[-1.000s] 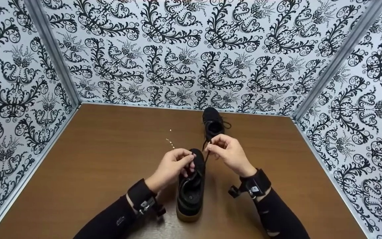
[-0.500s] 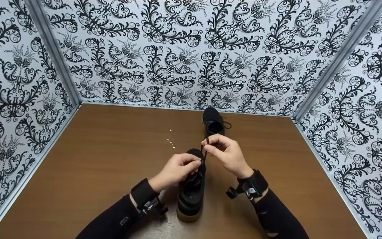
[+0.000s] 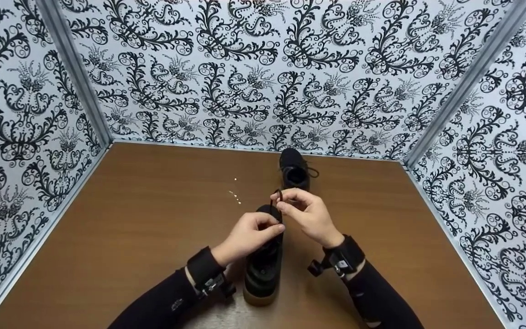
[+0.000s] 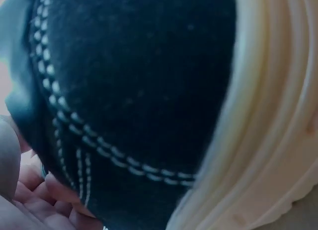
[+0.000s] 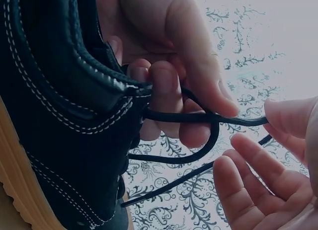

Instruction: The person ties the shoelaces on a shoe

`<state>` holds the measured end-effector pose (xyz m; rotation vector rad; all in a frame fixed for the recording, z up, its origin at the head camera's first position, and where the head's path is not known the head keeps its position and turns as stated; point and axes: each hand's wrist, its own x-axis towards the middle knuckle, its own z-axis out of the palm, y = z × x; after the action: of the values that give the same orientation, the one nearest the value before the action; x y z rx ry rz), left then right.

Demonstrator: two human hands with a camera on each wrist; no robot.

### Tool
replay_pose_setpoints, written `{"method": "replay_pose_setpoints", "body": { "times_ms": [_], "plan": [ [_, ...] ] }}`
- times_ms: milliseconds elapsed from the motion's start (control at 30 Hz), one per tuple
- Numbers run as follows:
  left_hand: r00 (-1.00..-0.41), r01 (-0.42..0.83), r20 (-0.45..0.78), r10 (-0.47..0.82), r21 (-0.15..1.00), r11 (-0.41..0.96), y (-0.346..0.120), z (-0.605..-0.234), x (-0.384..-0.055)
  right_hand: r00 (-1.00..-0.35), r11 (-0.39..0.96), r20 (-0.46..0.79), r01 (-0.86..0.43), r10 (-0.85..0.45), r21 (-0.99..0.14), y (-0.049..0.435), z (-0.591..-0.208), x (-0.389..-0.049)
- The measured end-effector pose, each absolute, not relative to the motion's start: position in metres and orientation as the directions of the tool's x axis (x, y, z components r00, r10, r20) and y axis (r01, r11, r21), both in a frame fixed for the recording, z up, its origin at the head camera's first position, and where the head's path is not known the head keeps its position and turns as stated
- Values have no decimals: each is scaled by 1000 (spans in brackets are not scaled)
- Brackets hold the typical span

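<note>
A black sneaker (image 3: 261, 278) with a tan sole stands on the table in the head view, its toe pointing away. My left hand (image 3: 250, 235) reaches over its tongue and pinches a black shoelace (image 5: 181, 117) where the strands cross, as the right wrist view shows. Thumb and forefinger of my right hand (image 3: 309, 215) pinch the lace just beyond that crossing, the other fingers spread loosely. One strand makes a loop near my left thumb. White double stitching on the sneaker's side (image 4: 134, 81) fills the left wrist view, hiding most of the left hand there.
Another black shoe (image 3: 291, 160), with its lace looped at the right, stands farther back near the wall. Patterned wall panels (image 3: 244, 68) enclose the brown table (image 3: 162, 183) at the back and sides. Small bright specks (image 3: 235, 197) show left of the near sneaker's toe.
My left hand has moved right, over the sneaker's laces, and now pinches the lace. My right hand has shifted slightly left, bending the lace over toward the left hand.
</note>
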<state>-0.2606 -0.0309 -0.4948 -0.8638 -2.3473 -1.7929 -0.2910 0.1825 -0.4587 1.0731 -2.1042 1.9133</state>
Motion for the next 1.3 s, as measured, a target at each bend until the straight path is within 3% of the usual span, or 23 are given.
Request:
{"method": "replay_pose_setpoints", "body": {
  "times_ms": [533, 867, 1300],
  "plan": [
    [-878, 415, 362, 314, 902, 119, -31, -490, -264, -756, -35, 511, -547, -409, -837, 185, -454, -294],
    [-897, 342, 322, 304, 940, 14, -39, -469, -269, -849, -73, 434, -433, -302, -898, 184, -448, -297],
    [-906, 385, 376, 194, 923, 10, -47, -442, -283, -832, -98, 497, -489, -248, -867, 182, -431, -308]
  ]
}}
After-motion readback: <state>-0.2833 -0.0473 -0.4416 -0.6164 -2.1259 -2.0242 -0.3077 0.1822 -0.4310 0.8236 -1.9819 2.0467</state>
